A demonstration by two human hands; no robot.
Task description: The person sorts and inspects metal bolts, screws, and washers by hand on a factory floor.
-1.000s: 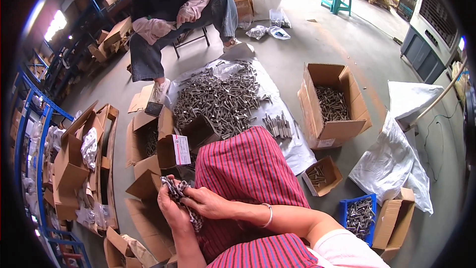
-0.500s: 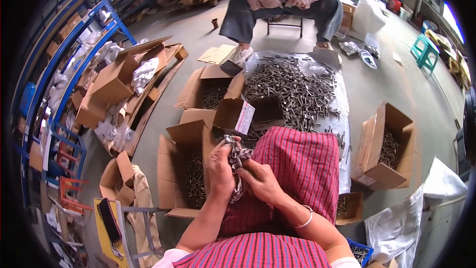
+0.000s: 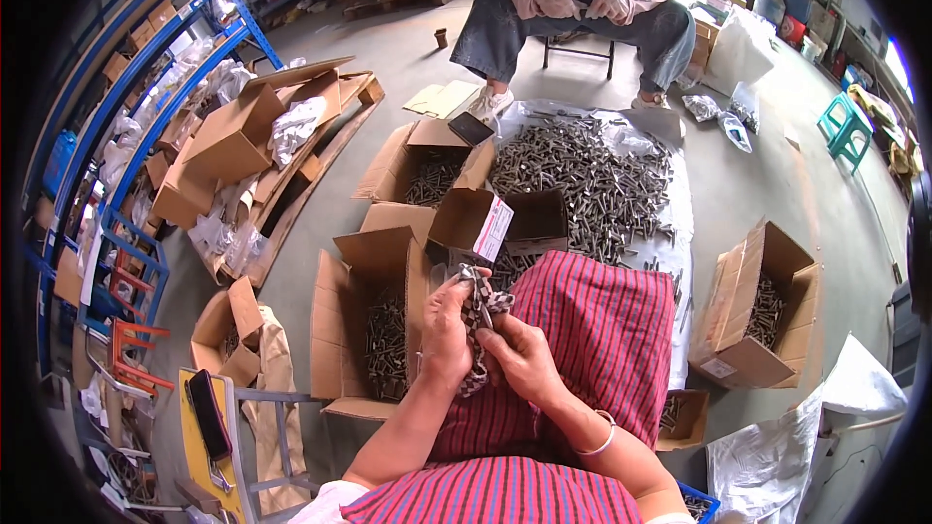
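My left hand (image 3: 447,325) and my right hand (image 3: 519,354) are closed together on a checked grey-and-white cloth (image 3: 482,299) held over my lap, which is covered by red striped fabric (image 3: 592,330). Something small seems to sit inside the cloth, but I cannot tell what. Just left of my hands stands an open cardboard box (image 3: 374,330) holding grey metal bolts. Beyond my knees a large heap of the same bolts (image 3: 582,175) lies on a white sheet on the floor.
Another person sits on a stool (image 3: 573,0) past the heap, hands resting on knees. More open boxes of bolts stand ahead (image 3: 427,170) and at the right (image 3: 757,315). Blue shelving (image 3: 107,136) and loose cartons line the left. A yellow stool with a phone (image 3: 209,417) is near my left.
My head has turned further left, so the boxes and shelving on the left now fill more of the view. Both hands stay together on the cloth.
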